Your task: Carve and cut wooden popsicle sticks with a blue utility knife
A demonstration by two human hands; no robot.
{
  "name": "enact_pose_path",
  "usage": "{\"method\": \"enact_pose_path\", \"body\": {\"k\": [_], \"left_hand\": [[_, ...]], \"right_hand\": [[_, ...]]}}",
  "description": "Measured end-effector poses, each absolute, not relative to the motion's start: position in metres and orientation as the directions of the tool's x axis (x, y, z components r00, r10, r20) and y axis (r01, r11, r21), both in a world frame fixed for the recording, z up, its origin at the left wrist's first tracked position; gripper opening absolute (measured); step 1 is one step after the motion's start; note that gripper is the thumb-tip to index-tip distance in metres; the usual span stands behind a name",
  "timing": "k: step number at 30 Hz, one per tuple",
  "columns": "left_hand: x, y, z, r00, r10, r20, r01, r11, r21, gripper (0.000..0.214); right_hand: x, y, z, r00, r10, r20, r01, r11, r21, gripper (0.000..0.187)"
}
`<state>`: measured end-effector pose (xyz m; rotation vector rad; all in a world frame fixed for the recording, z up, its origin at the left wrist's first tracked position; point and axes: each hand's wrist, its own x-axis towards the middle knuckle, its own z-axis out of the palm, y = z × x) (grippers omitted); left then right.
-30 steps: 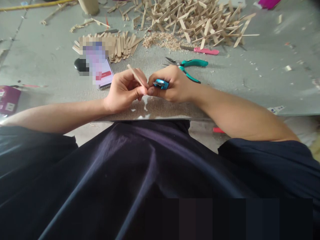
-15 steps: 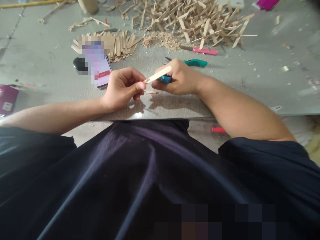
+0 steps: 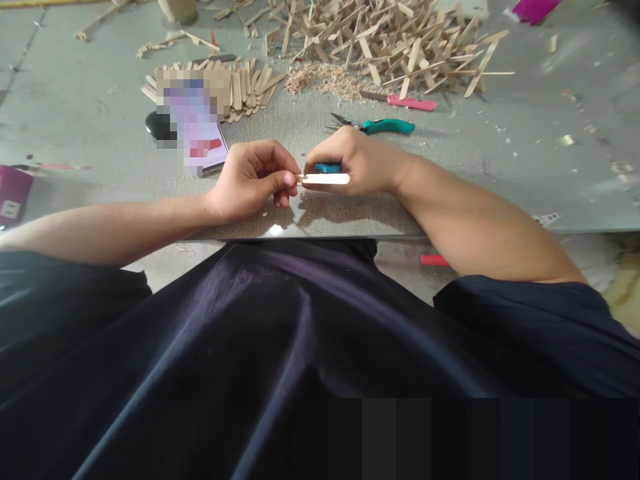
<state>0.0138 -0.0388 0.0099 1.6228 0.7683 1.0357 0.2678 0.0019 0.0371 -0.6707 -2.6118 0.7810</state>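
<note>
Pinched between thumb and forefinger of my left hand is the end of a wooden craft stick, which points right, nearly level, with a small notch near the pinched end. My right hand is wrapped around a blue tool; only part of it shows, so its kind is hidden. The stick's free end lies in front of the right hand's fingers; whether they touch I cannot tell. Both hands are just above the table's near edge.
Beyond the hands lie teal-handled pliers, a pink-handled knife and wood shavings. A heap of craft sticks is at the back. Near my left hand are a phone, a row of sticks and a black rounded object.
The craft stick has turned from slanting up to nearly level, its free end lower. My left hand has shifted slightly right, closer to the right hand, which still grips the blue tool.
</note>
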Motion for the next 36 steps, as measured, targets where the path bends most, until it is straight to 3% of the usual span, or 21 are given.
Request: {"method": "enact_pose_path", "body": {"k": [4,9,15,19,26,30,36], "left_hand": [[0.014,-0.042,0.013,0.392,0.905,0.165,-0.036,-0.164,0.986,0.039],[0.011,-0.042,0.012,0.459,0.854,0.244,-0.008,-0.271,0.963,0.044],[0.014,-0.044,0.016,0.423,0.891,0.164,-0.058,-0.154,0.986,0.037],[0.017,-0.046,0.018,0.431,0.879,0.204,-0.043,-0.206,0.978,0.037],[0.013,-0.036,0.015,0.238,0.92,0.311,-0.025,-0.314,0.949,0.031],[0.005,-0.018,-0.002,0.241,0.914,0.328,-0.087,-0.316,0.945,0.029],[-0.001,0.002,-0.025,0.283,0.898,0.335,-0.123,-0.313,0.942,0.039]], "right_hand": [[0.267,0.001,0.038,-0.83,0.528,0.182,0.339,0.735,-0.587,0.048],[0.268,0.003,0.037,-0.846,0.487,0.216,0.296,0.767,-0.569,0.047],[0.266,0.001,0.038,-0.829,0.536,0.162,0.328,0.698,-0.636,0.054],[0.268,0.0,0.041,-0.83,0.537,0.152,0.335,0.696,-0.635,0.049],[0.288,0.032,0.032,-0.695,0.676,0.247,0.517,0.707,-0.483,0.024],[0.288,0.047,0.01,-0.62,0.717,0.318,0.576,0.692,-0.435,0.038],[0.274,0.038,0.005,-0.558,0.756,0.343,0.62,0.654,-0.433,0.031]]}}
